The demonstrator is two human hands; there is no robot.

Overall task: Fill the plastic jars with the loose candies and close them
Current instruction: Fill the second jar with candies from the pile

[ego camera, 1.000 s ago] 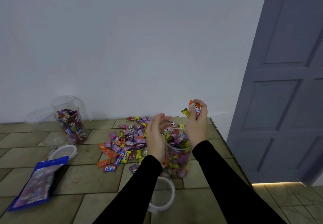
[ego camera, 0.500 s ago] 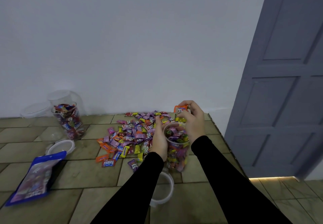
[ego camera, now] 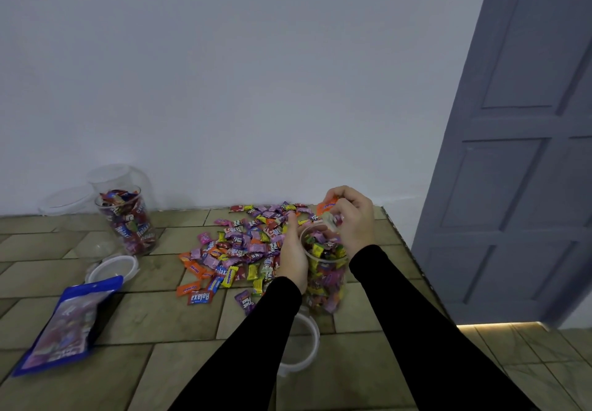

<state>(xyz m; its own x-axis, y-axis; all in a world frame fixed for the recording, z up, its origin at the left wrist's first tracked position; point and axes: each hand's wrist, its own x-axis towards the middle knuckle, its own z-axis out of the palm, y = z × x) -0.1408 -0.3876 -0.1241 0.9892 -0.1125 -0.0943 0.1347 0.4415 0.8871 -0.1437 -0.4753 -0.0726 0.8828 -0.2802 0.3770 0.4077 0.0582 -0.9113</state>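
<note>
A clear plastic jar (ego camera: 326, 285), nearly full of wrapped candies, stands open on the tiled surface. My left hand (ego camera: 293, 256) grips its left side near the rim. My right hand (ego camera: 350, 218) hovers over the mouth and pinches a few candies (ego camera: 328, 207), one of them orange. A pile of loose candies (ego camera: 243, 247) lies just left of the jar. The jar's white lid (ego camera: 304, 346) lies in front of it, partly hidden by my left sleeve. A second open jar (ego camera: 131, 224) full of candies stands at the far left.
An empty clear jar (ego camera: 118, 176) and a clear lid (ego camera: 65, 200) sit against the wall behind the second jar. Another white lid (ego camera: 112, 269) and a blue candy bag (ego camera: 64, 321) lie at the left. The surface ends at the right edge (ego camera: 413, 256) near a grey door (ego camera: 519, 154).
My right hand came down with its candies from above to the jar's mouth. My left hand closed onto the jar's side.
</note>
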